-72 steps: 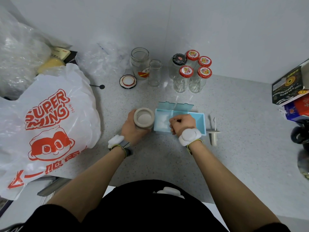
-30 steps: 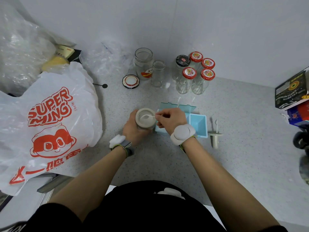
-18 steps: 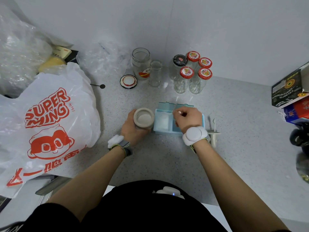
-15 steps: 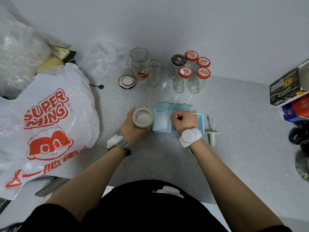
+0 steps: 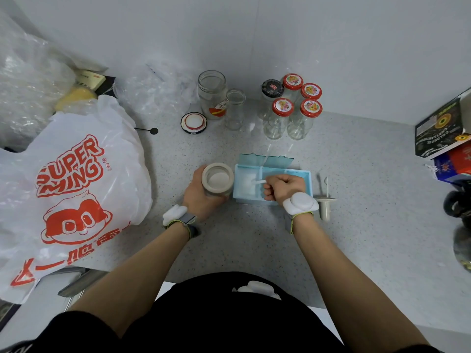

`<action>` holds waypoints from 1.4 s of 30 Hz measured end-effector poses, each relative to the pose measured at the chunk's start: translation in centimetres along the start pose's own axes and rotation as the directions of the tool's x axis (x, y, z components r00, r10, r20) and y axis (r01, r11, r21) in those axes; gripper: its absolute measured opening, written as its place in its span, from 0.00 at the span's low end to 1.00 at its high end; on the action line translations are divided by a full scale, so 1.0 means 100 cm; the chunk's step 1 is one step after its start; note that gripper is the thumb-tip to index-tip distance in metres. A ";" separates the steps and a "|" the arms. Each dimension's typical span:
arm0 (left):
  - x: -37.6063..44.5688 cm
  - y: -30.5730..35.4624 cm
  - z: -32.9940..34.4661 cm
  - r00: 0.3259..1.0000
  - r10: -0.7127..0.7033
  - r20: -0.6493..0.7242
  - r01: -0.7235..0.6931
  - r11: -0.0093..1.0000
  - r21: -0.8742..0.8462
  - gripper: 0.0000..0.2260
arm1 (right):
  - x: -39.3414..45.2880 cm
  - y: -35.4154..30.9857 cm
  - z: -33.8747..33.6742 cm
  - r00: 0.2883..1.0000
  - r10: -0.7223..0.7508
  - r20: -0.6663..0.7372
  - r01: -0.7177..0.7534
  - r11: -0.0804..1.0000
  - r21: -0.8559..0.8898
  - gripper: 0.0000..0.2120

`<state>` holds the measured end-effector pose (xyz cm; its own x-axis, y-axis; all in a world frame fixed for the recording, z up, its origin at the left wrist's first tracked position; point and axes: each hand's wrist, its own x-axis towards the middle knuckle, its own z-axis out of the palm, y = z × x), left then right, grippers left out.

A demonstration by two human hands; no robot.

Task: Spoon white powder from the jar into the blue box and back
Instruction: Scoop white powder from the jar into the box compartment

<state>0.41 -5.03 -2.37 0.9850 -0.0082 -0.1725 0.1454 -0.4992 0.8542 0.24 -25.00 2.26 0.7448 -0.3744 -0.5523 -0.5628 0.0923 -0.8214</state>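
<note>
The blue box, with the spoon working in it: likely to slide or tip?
The blue box looks like thin, light plastic, and no hand steadies it, so a spoon push may slide it. Its low, wide shape makes tipping unlikely.

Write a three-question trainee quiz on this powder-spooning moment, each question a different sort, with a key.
1. True or false: the left hand grips the open jar that stands beside the blue box.
2. Multiple choice: the bowl of the white spoon pinched by the right hand is over
A. the mouth of the jar
B. the left compartment of the blue box
C. the bare counter
3. Fill in: at the back of the counter, ____ of the closed glass bottles wear red lids.

Key
1. True.
2. B.
3. Four; a fifth bottle has a dark lid.
</note>
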 end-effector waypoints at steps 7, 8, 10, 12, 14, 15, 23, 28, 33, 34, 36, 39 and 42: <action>-0.003 0.005 -0.002 1.000 0.006 0.007 -0.006 0.999 -0.034 0.34 | 0.002 -0.001 -0.002 1.000 -0.017 0.015 0.017 0.999 0.029 0.10; -0.003 0.006 -0.002 1.000 0.006 0.010 -0.006 0.999 -0.038 0.34 | 0.001 -0.001 -0.002 1.000 -0.022 0.014 0.022 0.999 0.033 0.10; -0.003 0.006 -0.003 1.000 0.012 0.013 -0.011 0.999 -0.036 0.33 | -0.002 -0.004 -0.003 1.000 -0.029 0.009 0.029 0.999 0.043 0.11; -0.003 0.005 -0.003 1.000 0.010 0.016 -0.009 0.999 -0.031 0.34 | -0.004 -0.007 -0.004 0.999 -0.039 0.013 0.038 0.998 0.054 0.11; -0.003 0.004 -0.002 1.000 0.000 0.017 0.000 1.000 -0.029 0.35 | -0.007 -0.012 -0.005 0.999 -0.051 0.018 0.049 0.997 0.057 0.11; -0.002 0.004 -0.002 1.000 -0.001 0.015 0.001 1.000 -0.027 0.35 | -0.008 -0.015 -0.004 0.998 -0.062 0.021 0.061 0.997 0.051 0.10; -0.002 0.005 -0.001 1.000 0.005 -0.003 -0.005 0.999 -0.033 0.32 | -0.022 -0.042 0.021 0.976 -0.189 0.105 0.189 0.982 0.011 0.08; -0.002 0.005 -0.001 1.000 -0.006 0.000 0.006 1.000 -0.006 0.34 | -0.025 -0.027 0.040 0.910 -0.319 0.266 0.398 0.853 -0.337 0.05; -0.004 0.006 -0.001 1.000 0.006 -0.008 -0.006 1.000 -0.008 0.35 | -0.026 -0.017 0.037 0.878 -0.365 0.308 0.470 0.778 -0.418 0.05; -0.003 0.005 -0.001 1.000 0.006 -0.006 -0.007 1.000 -0.009 0.35 | -0.026 -0.017 0.036 0.882 -0.363 0.299 0.462 0.791 -0.402 0.05; -0.003 0.005 0.000 1.000 -0.005 0.003 0.005 1.000 -0.014 0.35 | -0.025 -0.020 0.032 0.895 -0.364 0.260 0.439 0.824 -0.359 0.04; -0.003 0.006 0.000 1.000 -0.018 -0.003 0.018 1.000 -0.023 0.35 | -0.024 -0.024 0.024 0.912 -0.375 0.166 0.409 0.859 -0.306 0.04; -0.003 0.006 0.000 1.000 -0.017 -0.005 0.017 0.999 -0.034 0.33 | -0.018 -0.021 0.015 0.932 -0.363 -0.003 0.349 0.896 -0.274 0.07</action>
<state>0.23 -5.32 -1.78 0.9828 0.0052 -0.1847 0.1654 -0.4698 0.8672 0.62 -23.16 4.76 0.8972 -0.3853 -0.2157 -0.3431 -0.3009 -0.8898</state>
